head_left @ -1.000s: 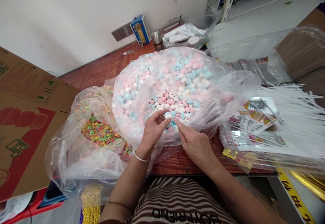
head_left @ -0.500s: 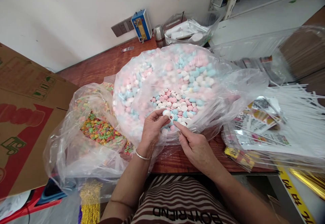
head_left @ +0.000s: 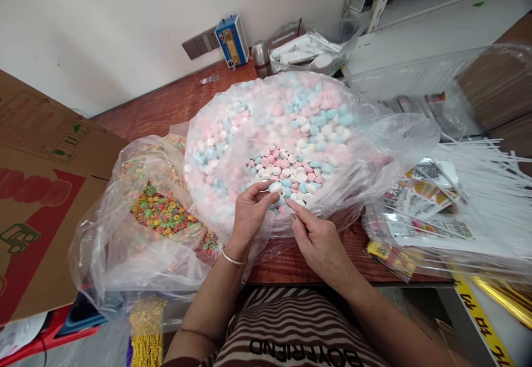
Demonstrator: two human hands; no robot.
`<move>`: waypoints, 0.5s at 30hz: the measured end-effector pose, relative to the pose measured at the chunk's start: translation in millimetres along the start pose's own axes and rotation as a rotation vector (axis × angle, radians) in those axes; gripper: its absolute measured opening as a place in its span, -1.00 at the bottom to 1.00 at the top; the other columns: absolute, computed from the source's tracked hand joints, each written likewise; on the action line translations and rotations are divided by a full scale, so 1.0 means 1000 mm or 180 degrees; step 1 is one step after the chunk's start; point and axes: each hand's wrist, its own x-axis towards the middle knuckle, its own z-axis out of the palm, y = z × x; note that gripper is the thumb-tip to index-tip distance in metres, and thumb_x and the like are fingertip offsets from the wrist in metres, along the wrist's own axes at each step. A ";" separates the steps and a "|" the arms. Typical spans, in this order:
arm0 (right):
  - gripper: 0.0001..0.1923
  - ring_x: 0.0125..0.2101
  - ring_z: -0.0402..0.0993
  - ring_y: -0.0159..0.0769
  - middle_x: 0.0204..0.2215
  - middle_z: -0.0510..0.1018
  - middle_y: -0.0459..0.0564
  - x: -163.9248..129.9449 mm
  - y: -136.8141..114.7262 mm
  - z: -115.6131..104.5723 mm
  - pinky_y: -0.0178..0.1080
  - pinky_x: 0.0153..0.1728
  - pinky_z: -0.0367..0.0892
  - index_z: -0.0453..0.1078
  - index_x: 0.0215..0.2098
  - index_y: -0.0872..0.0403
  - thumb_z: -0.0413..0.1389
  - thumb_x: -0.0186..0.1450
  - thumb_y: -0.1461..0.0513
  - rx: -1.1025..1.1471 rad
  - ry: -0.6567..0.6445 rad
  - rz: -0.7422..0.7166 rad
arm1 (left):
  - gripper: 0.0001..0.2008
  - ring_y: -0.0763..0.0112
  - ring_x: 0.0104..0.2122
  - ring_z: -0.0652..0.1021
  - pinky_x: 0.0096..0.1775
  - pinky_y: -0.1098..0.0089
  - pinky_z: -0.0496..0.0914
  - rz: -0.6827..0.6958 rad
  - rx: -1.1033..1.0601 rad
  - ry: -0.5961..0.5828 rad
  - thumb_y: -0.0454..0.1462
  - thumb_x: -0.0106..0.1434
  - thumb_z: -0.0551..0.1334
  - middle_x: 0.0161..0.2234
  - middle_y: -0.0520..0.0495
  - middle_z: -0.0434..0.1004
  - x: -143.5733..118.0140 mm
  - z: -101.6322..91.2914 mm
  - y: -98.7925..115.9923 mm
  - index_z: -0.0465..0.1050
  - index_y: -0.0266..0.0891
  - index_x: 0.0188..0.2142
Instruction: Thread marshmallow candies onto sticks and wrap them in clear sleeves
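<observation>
A large clear plastic bag (head_left: 369, 162) lies open toward me, full of pink, white and blue oval candies (head_left: 301, 170). Over its opening, my left hand (head_left: 250, 214) pinches a white candy (head_left: 275, 188) between thumb and fingertips. Just to the right, my right hand (head_left: 318, 239) is closed in a pinch, its fingertips close to that candy. Whatever sits in the right fingertips is too small to make out. Left of this bag, another clear bag (head_left: 112, 239) holds colourful ring-shaped pieces (head_left: 166, 212).
Thin white sticks (head_left: 490, 189) and printed packets (head_left: 432, 228) fill a clear container on the right. A cardboard box (head_left: 54, 189) stands at the left. Behind are a blue box (head_left: 233, 42), a metal flask (head_left: 261, 59) and a basket (head_left: 332, 65) of white items.
The white candy has shifted slightly right and down in my left fingertips. My right hand has barely moved, and the bags stay put.
</observation>
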 end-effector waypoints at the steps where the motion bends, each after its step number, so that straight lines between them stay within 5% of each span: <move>1: -0.54 -0.25 0.69 -0.18 -0.10 0.71 0.11 0.000 -0.001 0.001 -0.24 -0.19 0.53 0.42 0.24 0.11 -0.07 0.45 0.22 0.0019 0.0030 -0.0014 | -0.64 0.32 -0.32 0.66 -0.17 0.28 0.56 0.0008 0.0034 0.0011 -0.21 0.00 0.53 -0.29 -0.09 0.72 0.000 0.000 0.000 0.65 -0.21 -0.18; 9: -0.55 -0.45 0.63 -0.28 -0.23 0.73 0.07 0.003 -0.001 0.006 -0.30 -0.35 0.47 0.44 0.21 0.13 -0.07 0.45 0.23 0.0063 0.0123 -0.0049 | -0.71 0.39 -0.38 0.63 -0.23 0.33 0.56 0.0258 0.0328 -0.0066 -0.20 0.08 0.49 -0.31 -0.03 0.71 -0.003 0.000 0.002 0.65 -0.20 -0.18; 15: -0.59 -0.42 0.62 -0.26 -0.27 0.72 0.04 0.006 0.001 0.007 -0.28 -0.33 0.43 0.44 0.17 0.14 -0.06 0.44 0.24 0.0130 0.0119 -0.0045 | -0.73 0.36 -0.31 0.63 -0.19 0.33 0.54 0.0605 0.0720 -0.0167 -0.22 0.16 0.43 -0.26 -0.06 0.71 -0.005 -0.004 -0.004 0.65 -0.18 -0.13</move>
